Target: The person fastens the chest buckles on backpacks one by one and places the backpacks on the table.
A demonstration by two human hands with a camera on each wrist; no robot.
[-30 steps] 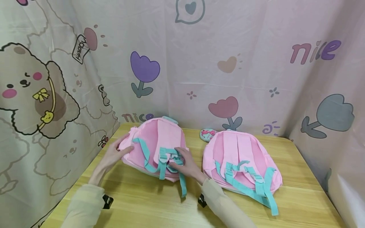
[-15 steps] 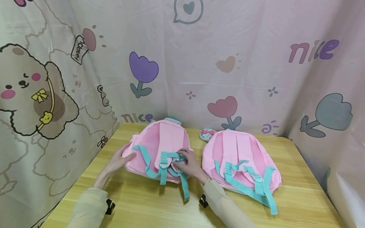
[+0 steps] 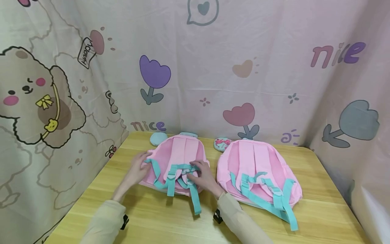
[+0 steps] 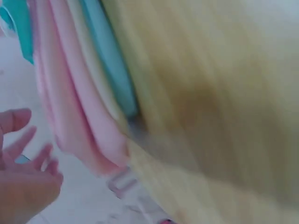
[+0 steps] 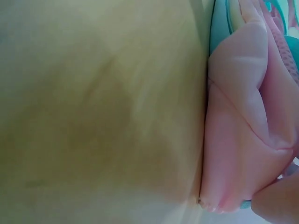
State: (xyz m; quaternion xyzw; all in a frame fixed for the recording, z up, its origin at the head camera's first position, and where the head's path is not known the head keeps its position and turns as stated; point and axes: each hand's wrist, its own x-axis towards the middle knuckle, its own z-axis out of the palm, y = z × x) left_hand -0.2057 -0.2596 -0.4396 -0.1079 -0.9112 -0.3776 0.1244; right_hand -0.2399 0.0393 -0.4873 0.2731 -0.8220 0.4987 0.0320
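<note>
A small pink backpack (image 3: 162, 150) with turquoise straps lies back side up on the left half of the table. My left hand (image 3: 136, 172) is at its left side, fingers loosely spread; in the left wrist view that hand (image 4: 28, 172) is apart from the pink fabric. At the lower right of the same bag, my right hand (image 3: 204, 176) holds the bunched turquoise straps (image 3: 184, 166) between thumb and fingers. Only part of the right hand (image 5: 278, 200) shows in the right wrist view, beside the bag's pink side (image 5: 238, 140).
A second pink backpack (image 3: 233, 162) lies on the right, its turquoise straps trailing toward the front. A small patterned case (image 3: 221, 144) lies behind it. Pale blue round piece (image 3: 158, 138) sits behind the left bag. A printed curtain (image 3: 198, 67) borders the wooden table (image 3: 158, 220).
The left backpack has gone from raised and tilted to lying lower and flatter, slightly to the right. My left hand has loosened from its side. A pale blue round piece has come into view behind it.
</note>
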